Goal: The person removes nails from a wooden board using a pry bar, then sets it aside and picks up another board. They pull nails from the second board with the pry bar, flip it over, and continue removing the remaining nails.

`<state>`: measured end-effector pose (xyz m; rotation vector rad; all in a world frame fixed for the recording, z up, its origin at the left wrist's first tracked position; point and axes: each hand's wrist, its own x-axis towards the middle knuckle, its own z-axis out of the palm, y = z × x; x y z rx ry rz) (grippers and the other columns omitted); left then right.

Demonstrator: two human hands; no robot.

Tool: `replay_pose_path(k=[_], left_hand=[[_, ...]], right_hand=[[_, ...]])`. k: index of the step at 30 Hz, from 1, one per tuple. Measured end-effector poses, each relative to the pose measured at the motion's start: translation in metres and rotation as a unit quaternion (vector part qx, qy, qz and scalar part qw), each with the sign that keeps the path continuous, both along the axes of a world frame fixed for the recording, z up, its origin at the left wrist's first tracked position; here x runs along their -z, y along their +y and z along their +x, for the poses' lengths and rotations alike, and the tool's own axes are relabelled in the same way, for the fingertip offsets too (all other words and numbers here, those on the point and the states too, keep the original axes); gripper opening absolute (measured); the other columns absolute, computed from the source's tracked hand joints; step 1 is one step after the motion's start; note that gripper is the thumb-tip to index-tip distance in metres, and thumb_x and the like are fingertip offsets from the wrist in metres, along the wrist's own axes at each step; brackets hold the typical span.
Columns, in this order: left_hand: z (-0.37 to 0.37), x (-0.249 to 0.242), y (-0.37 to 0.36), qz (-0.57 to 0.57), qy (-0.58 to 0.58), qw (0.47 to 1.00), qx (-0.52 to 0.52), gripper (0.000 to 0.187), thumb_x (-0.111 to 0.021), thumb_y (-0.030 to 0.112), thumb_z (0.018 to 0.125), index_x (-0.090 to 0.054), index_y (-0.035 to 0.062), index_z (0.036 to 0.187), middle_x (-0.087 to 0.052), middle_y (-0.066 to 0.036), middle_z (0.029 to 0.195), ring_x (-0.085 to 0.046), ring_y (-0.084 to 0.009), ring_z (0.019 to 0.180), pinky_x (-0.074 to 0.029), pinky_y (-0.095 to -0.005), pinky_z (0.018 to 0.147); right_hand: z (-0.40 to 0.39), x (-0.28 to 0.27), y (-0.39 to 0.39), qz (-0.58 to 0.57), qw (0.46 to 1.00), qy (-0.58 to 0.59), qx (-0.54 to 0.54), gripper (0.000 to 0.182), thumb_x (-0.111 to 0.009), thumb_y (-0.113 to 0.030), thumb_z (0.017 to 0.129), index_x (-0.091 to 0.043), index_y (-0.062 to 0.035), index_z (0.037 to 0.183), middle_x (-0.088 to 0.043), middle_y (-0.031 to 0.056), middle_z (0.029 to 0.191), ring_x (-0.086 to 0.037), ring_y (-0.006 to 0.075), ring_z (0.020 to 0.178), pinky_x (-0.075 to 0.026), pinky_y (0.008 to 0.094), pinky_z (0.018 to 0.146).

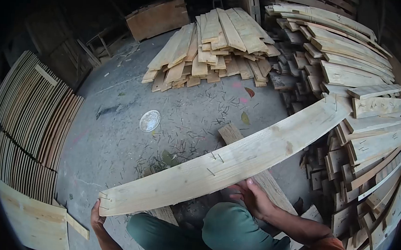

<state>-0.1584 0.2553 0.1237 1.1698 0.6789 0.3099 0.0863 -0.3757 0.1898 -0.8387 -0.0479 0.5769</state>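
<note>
A long pale plank [235, 162] lies slantwise across the view, with nails standing out of its middle and both ends. My left hand [96, 214] is closed round the plank's left end. Under the lower edge, right of the middle, my right hand [252, 197] touches the plank with its fingers apart, some of them partly hidden beneath it. The far right end of the plank reaches the wood pile. Below the plank, a wooden beam [275, 190] rests on the floor near my knees.
Boards are stacked at the back [221, 33]. A tall pile of planks [352, 75] runs down the right side. Upright slats [29, 113] stand at the left, above a wide panel [35, 220]. Loose nails and a round white dish [150, 120] are on the floor.
</note>
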Motion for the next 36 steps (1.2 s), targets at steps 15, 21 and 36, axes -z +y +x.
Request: replay_pose_path(k=[15, 21, 36], left_hand=[[-0.068, 0.09, -0.006, 0.367, 0.45, 0.792, -0.188, 0.055, -0.06, 0.037, 0.096, -0.052, -0.0023, 0.134, -0.062, -0.021, 0.125, -0.061, -0.0328, 0.111, -0.049, -0.0415, 0.092], [0.057, 0.047, -0.112, 0.619, 0.217, 0.745, -0.123, 0.05, -0.066, 0.024, 0.093, -0.052, -0.0001, 0.134, -0.059, -0.022, 0.128, -0.055, -0.0365, 0.12, -0.042, -0.0447, 0.102], [0.154, 0.123, -0.237, 0.71, 0.106, 0.614, 0.327, 0.122, -0.088, 0.049, 0.054, -0.026, 0.0014, 0.148, -0.031, -0.029, 0.147, -0.033, -0.0462, 0.134, -0.025, -0.0584, 0.11]], right_hand=[[0.076, 0.167, 0.032, -0.465, 0.868, -0.036, -0.17, 0.042, -0.066, -0.046, 0.089, -0.062, -0.0059, 0.101, -0.068, 0.007, 0.077, -0.068, 0.0198, 0.072, -0.055, 0.0372, 0.065], [-0.02, 0.202, -0.064, -0.693, 0.618, -0.324, -0.178, 0.038, -0.065, -0.036, 0.087, -0.054, -0.0008, 0.094, -0.068, 0.0234, 0.08, -0.069, 0.0408, 0.076, -0.053, 0.0506, 0.065], [-0.101, 0.3, -0.078, -0.761, 0.592, -0.234, -0.128, 0.055, -0.053, -0.051, 0.092, -0.047, -0.0037, 0.119, -0.064, 0.0222, 0.09, -0.063, 0.0412, 0.087, -0.048, 0.0535, 0.078]])
